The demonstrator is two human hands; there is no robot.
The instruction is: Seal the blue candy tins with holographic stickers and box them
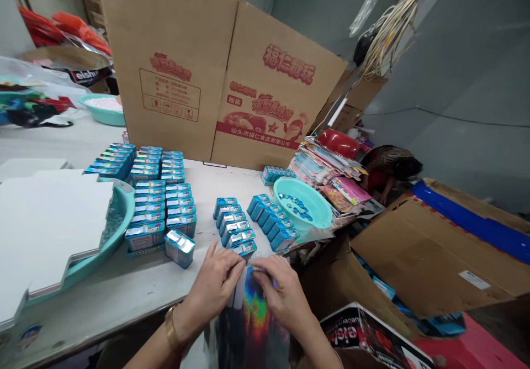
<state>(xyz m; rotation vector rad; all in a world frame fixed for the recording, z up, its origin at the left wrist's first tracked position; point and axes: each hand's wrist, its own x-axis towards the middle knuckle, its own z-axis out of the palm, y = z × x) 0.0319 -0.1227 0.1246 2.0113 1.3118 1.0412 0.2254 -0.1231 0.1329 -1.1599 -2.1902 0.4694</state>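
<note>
Both hands are at the top edge of a shiny holographic bag [253,330] that hangs at the table's front edge. My left hand [212,287] pinches the left side of that edge, a bracelet on its wrist. My right hand [282,290] grips the right side, thumb and fingers pressed together. The bag's lower part runs out of view, and its contents cannot be made out. Just beyond the hands stand rows of small blue boxes [234,227], with another group of blue boxes [274,221] to their right. A single blue box [179,247] sits left of my left hand.
Stacked blue boxes [144,214] fill the left-centre, beside a teal basin [129,206] topped with white card sheets [45,220]. A large cardboard panel [178,43] stands behind. At right are a teal bowl [318,203] of blue pieces, open cartons [422,253] and a bent-over person [385,162].
</note>
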